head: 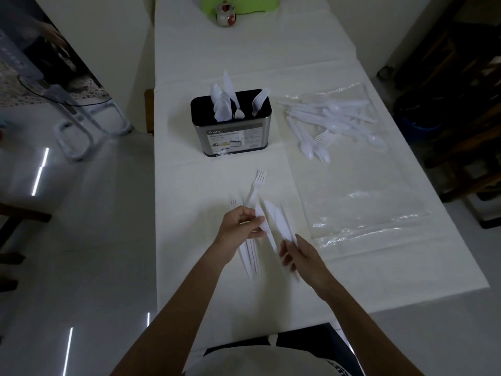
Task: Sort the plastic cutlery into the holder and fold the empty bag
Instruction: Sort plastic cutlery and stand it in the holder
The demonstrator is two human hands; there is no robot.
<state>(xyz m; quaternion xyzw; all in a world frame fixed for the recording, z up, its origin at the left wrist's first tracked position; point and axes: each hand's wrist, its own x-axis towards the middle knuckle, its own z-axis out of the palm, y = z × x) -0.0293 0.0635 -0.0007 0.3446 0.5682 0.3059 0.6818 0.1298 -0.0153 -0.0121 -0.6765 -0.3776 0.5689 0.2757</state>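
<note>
A steel cutlery holder (233, 137) with a black top stands mid-table and has white plastic spoons, a knife and forks sticking up in it. To its right a pile of loose white cutlery (333, 123) lies on the far end of a clear plastic bag (363, 202) spread flat. Near the front, my left hand (240, 227) is shut on a bunch of white forks and knives (256, 210). My right hand (301, 256) pinches the handle end of a white knife (280, 222) beside that bunch.
The white table (217, 63) runs away from me. At its far end stand a small ceramic pot (225, 12) and a green object (240, 2). A glossy floor and a white chair frame (81, 123) lie to the left, dark furniture (461, 104) to the right.
</note>
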